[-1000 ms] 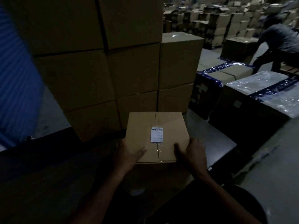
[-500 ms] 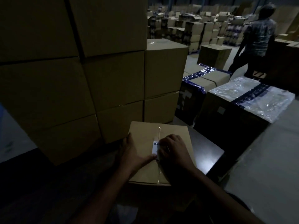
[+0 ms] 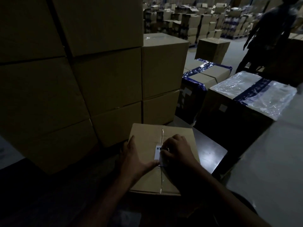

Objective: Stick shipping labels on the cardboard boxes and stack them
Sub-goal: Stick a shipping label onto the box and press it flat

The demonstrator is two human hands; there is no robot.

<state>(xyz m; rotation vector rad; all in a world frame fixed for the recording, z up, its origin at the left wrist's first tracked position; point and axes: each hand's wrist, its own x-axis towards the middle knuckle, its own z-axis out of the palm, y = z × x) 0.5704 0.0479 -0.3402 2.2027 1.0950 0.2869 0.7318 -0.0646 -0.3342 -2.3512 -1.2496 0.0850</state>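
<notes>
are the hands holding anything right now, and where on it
Left hand rests flat on the box top, steadying it. Right hand presses the label at its right edge.

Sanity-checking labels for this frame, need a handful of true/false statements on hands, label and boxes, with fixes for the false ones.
1. The white label lies on top of the small cardboard box. True.
2. The right hand hangs off the box, touching nothing. False: its curled fingers press on the label beside the taped seam.
3. The left hand rests on the box top, left of the label. True.
4. The box sits on top of the tall stack of boxes. False: it sits low in front of that stack.
5. The plastic-wrapped box stands to the right. True.
</notes>
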